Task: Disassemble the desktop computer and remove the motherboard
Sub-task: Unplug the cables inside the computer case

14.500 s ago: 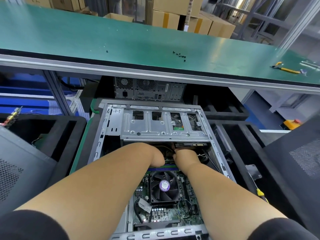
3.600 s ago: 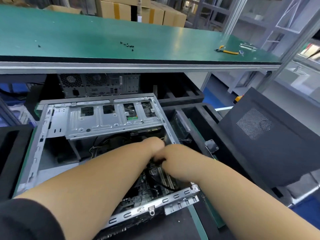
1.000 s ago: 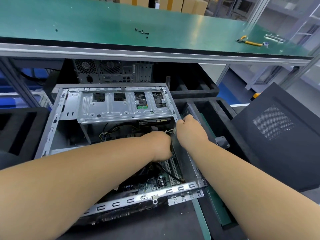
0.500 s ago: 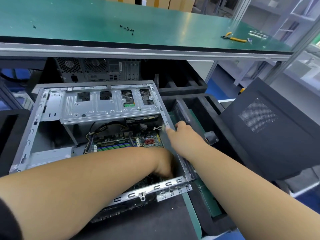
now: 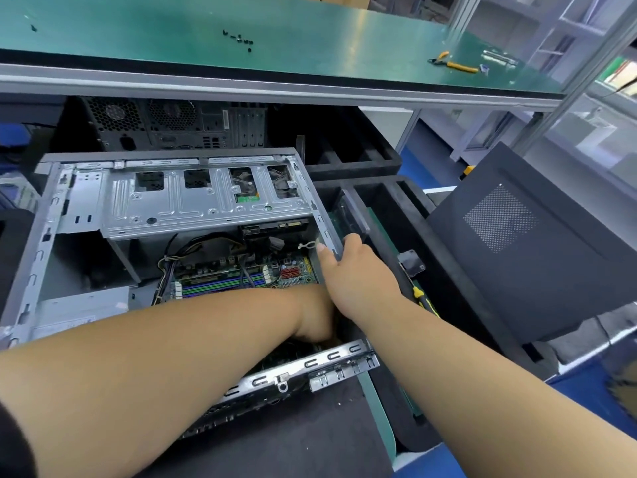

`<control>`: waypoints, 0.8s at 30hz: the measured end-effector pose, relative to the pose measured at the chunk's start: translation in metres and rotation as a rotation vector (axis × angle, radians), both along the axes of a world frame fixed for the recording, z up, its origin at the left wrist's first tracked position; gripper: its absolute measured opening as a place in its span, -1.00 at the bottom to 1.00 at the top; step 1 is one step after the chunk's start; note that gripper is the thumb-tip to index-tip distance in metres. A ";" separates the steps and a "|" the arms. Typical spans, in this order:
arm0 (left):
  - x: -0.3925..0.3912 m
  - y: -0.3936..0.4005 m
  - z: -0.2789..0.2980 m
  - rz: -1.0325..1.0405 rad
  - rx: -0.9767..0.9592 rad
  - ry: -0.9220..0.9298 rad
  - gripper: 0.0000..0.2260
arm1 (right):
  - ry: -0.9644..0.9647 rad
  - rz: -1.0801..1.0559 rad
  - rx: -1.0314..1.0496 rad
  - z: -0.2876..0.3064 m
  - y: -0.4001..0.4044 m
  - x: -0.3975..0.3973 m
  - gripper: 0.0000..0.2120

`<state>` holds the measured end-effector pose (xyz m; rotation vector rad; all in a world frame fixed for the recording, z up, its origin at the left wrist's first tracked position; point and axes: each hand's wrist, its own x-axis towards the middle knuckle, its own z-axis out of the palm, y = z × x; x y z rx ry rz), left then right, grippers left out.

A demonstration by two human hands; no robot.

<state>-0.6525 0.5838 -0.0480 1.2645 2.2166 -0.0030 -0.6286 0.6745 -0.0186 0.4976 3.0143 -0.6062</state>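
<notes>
Right hand (image 5: 358,270) on case (image 5: 41,236) rim (no legible labels).

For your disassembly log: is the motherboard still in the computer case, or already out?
Still in. The motherboard lies flat inside the open case, below the drive cage, with cables still running to it.

Since both hands worked together under the drive cage (image 5: 206,205), the right hand (image 5: 355,270) has moved out to grip the case's right side wall (image 5: 327,225), while the left hand (image 5: 317,322) has sunk lower, below the memory slots (image 5: 220,282).
</notes>
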 end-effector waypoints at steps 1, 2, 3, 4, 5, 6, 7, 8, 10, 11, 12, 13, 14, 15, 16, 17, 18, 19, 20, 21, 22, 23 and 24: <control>0.001 0.000 0.001 0.006 -0.016 -0.004 -0.75 | 0.004 -0.003 0.005 -0.001 0.000 0.000 -0.56; 0.001 -0.001 0.004 0.010 -0.012 -0.002 -0.76 | 0.008 -0.005 0.010 -0.001 0.000 0.000 -0.55; -0.001 -0.001 0.008 0.031 0.012 0.008 -0.77 | 0.010 -0.010 0.009 -0.002 0.000 -0.001 -0.55; -0.007 -0.001 0.014 0.084 0.056 0.027 -0.78 | 0.012 -0.018 0.001 -0.002 0.000 -0.001 -0.55; -0.013 -0.002 0.021 0.145 0.096 0.060 -0.80 | 0.015 -0.029 -0.013 -0.003 0.000 -0.002 -0.56; -0.019 -0.005 0.026 0.179 0.118 0.101 -0.81 | 0.020 -0.040 -0.029 -0.003 0.000 -0.002 -0.56; -0.023 -0.007 0.030 0.183 0.114 0.110 -0.81 | 0.027 -0.045 -0.040 -0.003 0.000 -0.002 -0.55; -0.025 -0.008 0.032 0.161 0.083 0.089 -0.80 | 0.030 -0.044 -0.045 -0.003 0.000 -0.002 -0.54; -0.024 -0.012 0.034 0.084 0.001 0.049 -0.79 | 0.022 -0.040 -0.043 -0.003 -0.001 -0.002 -0.51; -0.022 -0.014 0.032 0.083 -0.019 0.035 -0.78 | 0.016 -0.040 -0.040 -0.003 -0.001 -0.002 -0.50; -0.021 -0.017 0.031 0.102 -0.020 0.026 -0.77 | 0.012 -0.040 -0.037 -0.003 0.000 -0.002 -0.51; -0.021 -0.021 0.031 0.125 -0.009 0.019 -0.74 | 0.010 -0.041 -0.035 -0.002 0.000 -0.002 -0.53; -0.021 -0.025 0.033 0.142 0.007 0.013 -0.73 | 0.011 -0.041 -0.036 -0.002 0.000 -0.001 -0.54; -0.021 -0.031 0.035 0.157 0.029 0.002 -0.72 | 0.013 -0.041 -0.040 -0.001 0.000 -0.001 -0.55; -0.023 -0.038 0.038 0.170 0.055 -0.009 -0.73 | 0.016 -0.039 -0.045 -0.001 0.000 0.000 -0.54; -0.023 -0.045 0.044 0.182 0.086 -0.021 -0.74 | 0.018 -0.039 -0.045 -0.001 -0.001 0.000 -0.52; -0.024 -0.054 0.050 0.201 0.120 -0.040 -0.76 | 0.020 -0.038 -0.040 0.000 -0.001 0.000 -0.50; -0.026 -0.064 0.056 0.231 0.158 -0.068 -0.80 | 0.023 -0.039 -0.035 0.000 -0.001 0.001 -0.49; -0.027 -0.075 0.063 0.267 0.200 -0.106 -0.83 | 0.026 -0.039 -0.034 0.000 -0.001 0.001 -0.49; -0.027 -0.088 0.071 0.302 0.247 -0.148 -0.83 | 0.030 -0.037 -0.038 0.001 -0.001 0.001 -0.49; -0.027 -0.100 0.078 0.337 0.295 -0.191 -0.81 | 0.033 -0.033 -0.043 0.001 -0.001 0.002 -0.48; -0.026 -0.113 0.085 0.365 0.335 -0.227 -0.79 | 0.035 -0.027 -0.043 0.001 0.000 0.003 -0.48; -0.025 -0.125 0.090 0.382 0.357 -0.248 -0.79 | 0.036 -0.021 -0.040 0.001 0.000 0.003 -0.48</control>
